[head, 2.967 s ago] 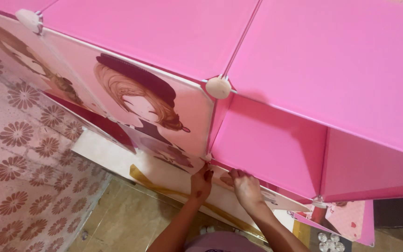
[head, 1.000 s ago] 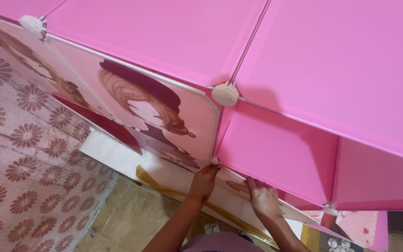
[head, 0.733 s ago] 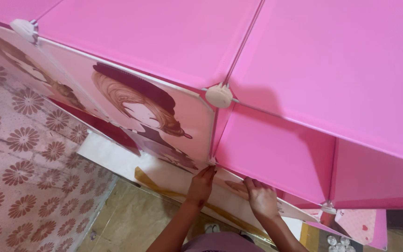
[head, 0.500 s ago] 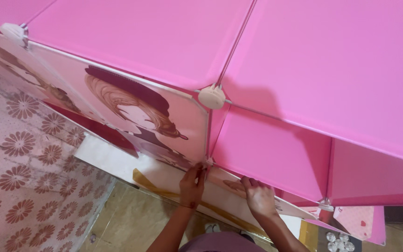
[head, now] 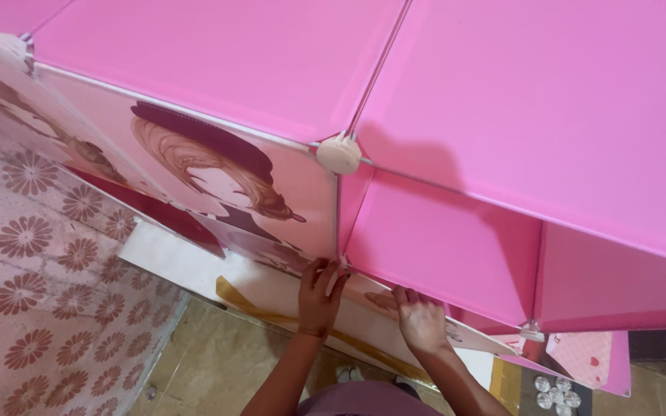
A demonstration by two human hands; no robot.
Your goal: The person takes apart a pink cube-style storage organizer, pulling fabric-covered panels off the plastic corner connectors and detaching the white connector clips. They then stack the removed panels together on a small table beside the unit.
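Note:
A pink panel cabinet (head: 502, 115) fills the upper view, its panels joined by round white connectors (head: 338, 154). One door panel (head: 217, 173) shows a printed figure with brown hair. My left hand (head: 319, 289) presses its fingers on the lower corner joint where the printed door meets the open pink compartment (head: 441, 246). My right hand (head: 419, 317) grips the edge of a printed panel (head: 364, 304) just below that compartment's bottom edge. Both forearms reach up from the bottom of the frame.
A floral patterned mat (head: 48, 308) covers the floor at left. Brown floor tiles (head: 217, 370) lie below the cabinet. Several round white connectors (head: 553, 389) sit on a dark surface at lower right, near a pink printed panel (head: 587, 358).
My view has shifted slightly. My left hand has moved up onto the lower corner joint. My right hand has stayed on the printed panel's edge.

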